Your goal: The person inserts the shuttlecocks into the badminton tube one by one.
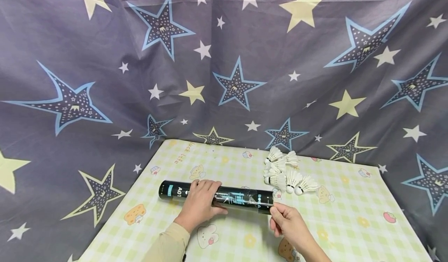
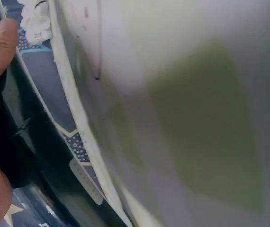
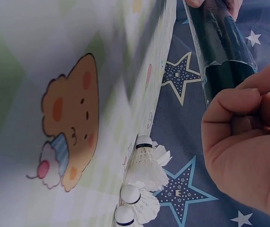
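Observation:
A black shuttlecock tube [image 1: 241, 200] with blue and white print lies sideways, above or on the checked cloth; the head view does not settle which. Over its left half, my left hand [image 1: 202, 204] grips it, the thumb on the near side. At the tube's right end my right hand [image 1: 289, 222] pinches the rim between thumb and forefinger, its other fingers curled under. Whether a cap sits in that end is hidden. In the right wrist view the curled right hand [image 3: 248, 142] covers the end of the tube [image 3: 220, 52].
Several white feather shuttlecocks [image 1: 276, 178] lie in a loose cluster behind the tube's right end. A green and white checked cloth [image 1: 336, 223] with cartoon prints covers the table. Behind it hangs a dark curtain [image 1: 210, 40] with stars.

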### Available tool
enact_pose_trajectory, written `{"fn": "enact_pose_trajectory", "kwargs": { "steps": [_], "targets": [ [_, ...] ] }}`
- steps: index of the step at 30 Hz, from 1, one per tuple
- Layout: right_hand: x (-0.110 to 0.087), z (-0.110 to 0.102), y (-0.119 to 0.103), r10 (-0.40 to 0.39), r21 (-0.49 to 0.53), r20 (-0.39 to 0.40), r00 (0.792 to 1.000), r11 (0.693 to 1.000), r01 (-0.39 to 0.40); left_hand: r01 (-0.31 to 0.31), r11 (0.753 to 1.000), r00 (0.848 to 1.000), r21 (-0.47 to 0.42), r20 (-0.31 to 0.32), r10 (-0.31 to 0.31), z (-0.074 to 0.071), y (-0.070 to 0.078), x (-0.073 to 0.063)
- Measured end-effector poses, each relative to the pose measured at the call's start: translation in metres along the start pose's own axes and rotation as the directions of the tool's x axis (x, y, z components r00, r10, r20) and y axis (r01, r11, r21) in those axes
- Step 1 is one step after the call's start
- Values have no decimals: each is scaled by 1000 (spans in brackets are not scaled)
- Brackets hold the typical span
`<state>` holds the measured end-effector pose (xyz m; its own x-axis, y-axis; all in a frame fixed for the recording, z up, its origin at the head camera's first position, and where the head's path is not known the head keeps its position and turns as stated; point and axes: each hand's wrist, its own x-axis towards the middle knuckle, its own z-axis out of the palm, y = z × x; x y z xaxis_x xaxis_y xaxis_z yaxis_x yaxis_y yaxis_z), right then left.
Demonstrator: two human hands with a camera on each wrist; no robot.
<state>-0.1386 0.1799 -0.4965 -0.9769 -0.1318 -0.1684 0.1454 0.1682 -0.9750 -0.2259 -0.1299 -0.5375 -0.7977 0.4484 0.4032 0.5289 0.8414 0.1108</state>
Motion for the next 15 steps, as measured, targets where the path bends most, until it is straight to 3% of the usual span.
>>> {"fn": "enact_pose_trajectory", "kwargs": {
  "steps": [9,12,15],
  "targets": [
    [-1,-13,5,0,-72,78,997,997,6,-32,999,998,9,53,32,4,-4,1],
    [-1,-27,7,-8,-107,55,998,994,14,-40,999,997,26,71,39,6,-7,3],
    [2,-49,9,-7,-154,-26,1000,988,3,-42,999,997,33,67,40,6,-9,6]
  ]
}}
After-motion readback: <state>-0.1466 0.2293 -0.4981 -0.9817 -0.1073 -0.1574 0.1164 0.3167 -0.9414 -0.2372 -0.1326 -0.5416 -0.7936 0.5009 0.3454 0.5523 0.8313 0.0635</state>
